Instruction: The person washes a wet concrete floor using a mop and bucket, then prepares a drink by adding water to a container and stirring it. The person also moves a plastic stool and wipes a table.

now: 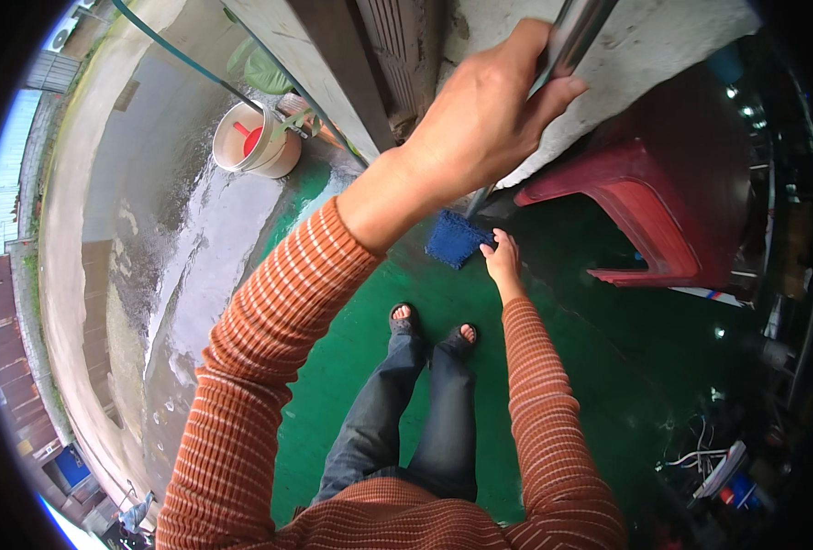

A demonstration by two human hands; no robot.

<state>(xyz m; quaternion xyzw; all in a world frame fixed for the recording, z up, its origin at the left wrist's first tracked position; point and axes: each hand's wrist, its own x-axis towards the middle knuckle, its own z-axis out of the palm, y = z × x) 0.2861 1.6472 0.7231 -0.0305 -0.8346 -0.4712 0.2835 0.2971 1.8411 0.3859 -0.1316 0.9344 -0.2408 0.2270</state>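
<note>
My left hand (489, 110) is raised close to the camera and wrapped around a shiny metal mop pole (576, 32). The pole runs down to a blue mop head (457, 238) resting on the green floor (590, 367). My right hand (501, 255) reaches down and touches the mop head's right edge with its fingers. Both arms wear orange striped sleeves. Below the mop head are my two feet in dark sandals (432, 327), with my legs in blue jeans.
A red plastic stool (654, 202) stands to the right of the mop head. A white bucket (255, 142) with something red inside sits on wet concrete at the upper left, beside a wall. Cables and clutter lie at the lower right.
</note>
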